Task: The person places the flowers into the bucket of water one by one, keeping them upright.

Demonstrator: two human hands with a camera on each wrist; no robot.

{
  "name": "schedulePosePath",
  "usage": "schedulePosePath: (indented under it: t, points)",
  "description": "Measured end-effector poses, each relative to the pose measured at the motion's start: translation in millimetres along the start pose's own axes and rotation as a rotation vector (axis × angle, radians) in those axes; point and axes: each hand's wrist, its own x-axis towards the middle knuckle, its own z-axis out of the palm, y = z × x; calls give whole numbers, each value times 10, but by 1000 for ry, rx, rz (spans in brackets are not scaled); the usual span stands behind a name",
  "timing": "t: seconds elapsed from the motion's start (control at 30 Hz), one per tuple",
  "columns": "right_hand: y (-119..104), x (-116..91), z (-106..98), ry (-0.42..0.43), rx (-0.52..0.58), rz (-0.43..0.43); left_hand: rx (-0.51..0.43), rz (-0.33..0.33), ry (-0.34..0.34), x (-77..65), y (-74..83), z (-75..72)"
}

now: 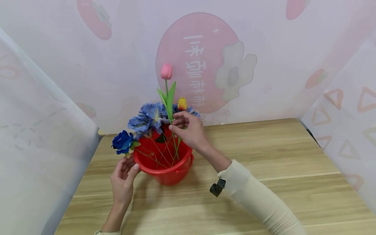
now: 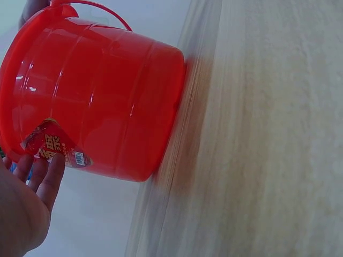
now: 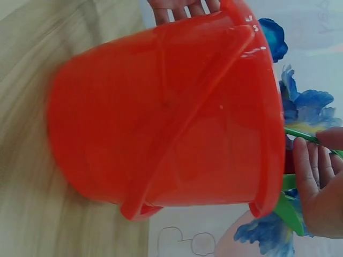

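Upright above a red bucket [image 1: 176, 176], a pink artificial tulip [image 1: 166, 71] has its stem between the thumb and fingers of my right hand [image 1: 189, 129]. Its lower stem runs down into the bucket. My left hand [image 1: 123, 179] is at the bucket's left side, its fairly straight fingers [image 2: 49, 184] against the outer wall near the rim, over a printed label [image 2: 56, 144]. Inside the bucket, blue ruffled flowers [image 1: 151, 117] lean at the back. A dark blue rose [image 1: 122, 142] tilts out over the left rim, and a yellow-orange tulip [image 1: 182, 103] stands behind the right hand.
The bucket stands on a wood-grain table [image 1: 264, 182], toward its back left. A pale printed cloth [image 1: 132, 49] rises behind the table and along both sides. The bucket's red handle [image 3: 187, 123] hangs down along its outer wall.
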Motion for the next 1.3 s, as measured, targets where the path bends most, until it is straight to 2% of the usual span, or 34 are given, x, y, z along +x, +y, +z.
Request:
schedulePosePath:
  t: [0.2,0.4,0.53,0.87,1.17,1.3]
  points:
    - [78,-15,19,6,-52,-10,-3,0,-3,-3,0,3]
    - [154,-47,-9,12,-190,-51,9,2,-6,-6,-8,-1]
    - [174,-64,-28,1,-243,-72,14,5,-7,-9,-14,-5]
    - [172,-65,-50,-46,-284,-47,73,-64,28,-9,-5,7]
    - [117,-86,-133,-101,-322,-10,3,7,-1,3,0,22]
    - [95,-127,-197,-96,-318,-8,-4,7,3,9,0,32]
